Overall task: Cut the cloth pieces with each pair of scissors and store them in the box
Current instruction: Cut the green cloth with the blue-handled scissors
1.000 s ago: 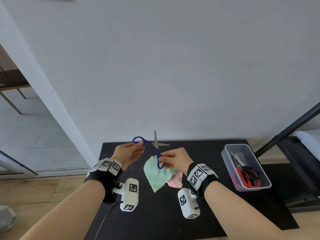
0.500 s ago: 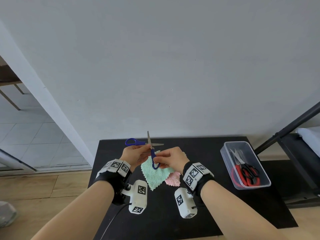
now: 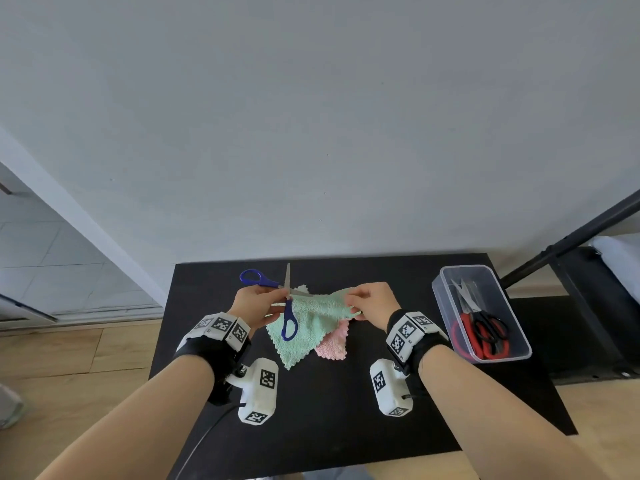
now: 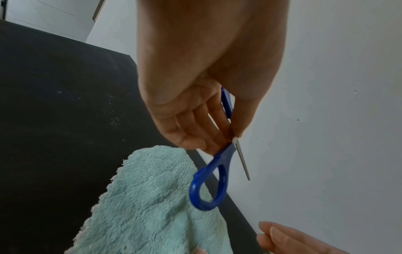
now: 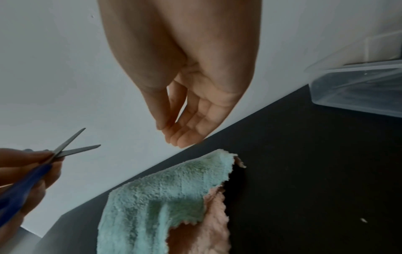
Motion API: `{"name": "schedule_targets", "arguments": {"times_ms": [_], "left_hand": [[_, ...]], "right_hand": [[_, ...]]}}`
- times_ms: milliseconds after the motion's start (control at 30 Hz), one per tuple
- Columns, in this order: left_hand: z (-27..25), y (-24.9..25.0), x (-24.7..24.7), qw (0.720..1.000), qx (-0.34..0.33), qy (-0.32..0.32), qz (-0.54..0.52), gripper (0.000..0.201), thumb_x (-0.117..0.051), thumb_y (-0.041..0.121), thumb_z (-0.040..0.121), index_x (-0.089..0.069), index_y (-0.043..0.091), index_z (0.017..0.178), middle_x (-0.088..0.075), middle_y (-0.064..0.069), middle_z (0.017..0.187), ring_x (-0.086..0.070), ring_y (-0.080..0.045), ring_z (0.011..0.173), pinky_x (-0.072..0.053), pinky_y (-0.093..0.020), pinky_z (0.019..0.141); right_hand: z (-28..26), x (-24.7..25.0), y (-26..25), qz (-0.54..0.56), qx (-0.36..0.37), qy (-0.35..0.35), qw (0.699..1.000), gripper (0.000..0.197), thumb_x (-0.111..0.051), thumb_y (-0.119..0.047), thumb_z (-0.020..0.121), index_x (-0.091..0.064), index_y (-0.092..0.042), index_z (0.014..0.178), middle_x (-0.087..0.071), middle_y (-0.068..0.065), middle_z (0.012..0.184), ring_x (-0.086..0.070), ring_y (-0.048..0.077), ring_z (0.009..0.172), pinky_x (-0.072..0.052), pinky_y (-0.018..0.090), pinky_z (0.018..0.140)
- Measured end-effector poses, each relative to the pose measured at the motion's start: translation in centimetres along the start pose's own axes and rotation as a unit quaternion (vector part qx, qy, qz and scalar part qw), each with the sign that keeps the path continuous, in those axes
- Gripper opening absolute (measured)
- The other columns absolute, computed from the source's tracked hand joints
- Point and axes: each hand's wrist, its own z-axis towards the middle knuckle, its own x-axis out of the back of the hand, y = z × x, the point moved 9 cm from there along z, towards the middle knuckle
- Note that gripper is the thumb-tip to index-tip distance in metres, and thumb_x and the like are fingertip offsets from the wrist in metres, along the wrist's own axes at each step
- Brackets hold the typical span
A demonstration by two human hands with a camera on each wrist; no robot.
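Ideally the left hand, pinching the blue scissors at the pivot, blades apart, slips fingers into the loops while the empty, loosely open right hand lifts the green cloth off the surface.

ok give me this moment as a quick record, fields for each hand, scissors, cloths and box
left hand: pinches the blue scissors near the pivot
blue scissors: blades open, above the green cloth
right hand: over the green cloth's far edge, holds nothing in the right wrist view
green cloth: on the black table, overlapping a pink cloth
box: clear, holds red and black scissors
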Motion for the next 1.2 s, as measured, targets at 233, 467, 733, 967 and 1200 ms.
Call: {"name": "schedule_targets", "arguments": {"times_ms": [233,467,733,967,1200], "left_hand": [[1.2,-1.7,-1.4,0.998,0.03,0.002,0.051,0.014,-0.069,0.013,0.084,-0.065,0.006,0.095,-0.07,-0.008,0.084,-0.064,-0.017,0.07,-0.05,-0.022,0.061],[2.4,-2.8,-3.1,0.995,0.048,0.006,0.086,0.018,-0.07,0.016,0.084,-0.065,0.005,0.098,-0.07,-0.007,0.084,-0.063,-0.015,0.068,-0.051,-0.021,0.063],[3.0,-4.1,-4.3,0.992,0.064,0.01,0.104,0.023,-0.07,0.015,0.084,-0.065,0.002,0.102,-0.071,-0.012,0.095,-0.064,-0.017,0.073,-0.053,-0.025,0.07],[2.8,-3.8,-4.5,0.992,0.061,0.004,0.111,0.018,-0.07,0.015,0.084,-0.064,0.004,0.098,-0.071,-0.006,0.084,-0.064,-0.013,0.067,-0.053,-0.02,0.063],[2.1,-1.8,-4.5,0.995,0.033,0.0,0.095,0.015,-0.07,0.014,0.083,-0.065,0.006,0.095,-0.071,-0.01,0.09,-0.065,-0.02,0.077,-0.053,-0.028,0.074]], "right_hand": [[2.7,2.3,3.4,-0.129,-0.057,0.068,0.988,0.021,-0.053,-0.007,0.09,-0.07,-0.011,0.101,-0.069,0.006,0.104,-0.064,0.024,0.097,-0.052,0.035,0.088],[4.6,2.8,7.0,-0.133,-0.188,0.073,0.97,0.023,-0.058,-0.028,0.091,-0.063,-0.01,0.078,-0.068,0.009,0.089,-0.065,0.027,0.082,-0.053,0.032,0.078],[6.0,1.4,9.1,-0.042,-0.214,0.057,0.974,0.021,-0.076,-0.023,0.077,-0.061,-0.011,0.071,-0.072,0.013,0.085,-0.07,0.025,0.081,-0.057,0.042,0.082],[5.8,0.9,9.2,0.122,-0.231,0.053,0.964,0.012,-0.076,-0.006,0.078,-0.069,0.001,0.086,-0.071,0.019,0.089,-0.071,0.026,0.081,-0.058,0.032,0.074],[5.0,1.4,5.7,0.183,-0.155,0.071,0.968,0.036,-0.075,0.005,0.073,-0.065,0.005,0.108,-0.068,0.017,0.096,-0.065,0.018,0.079,-0.055,0.032,0.086]]}}
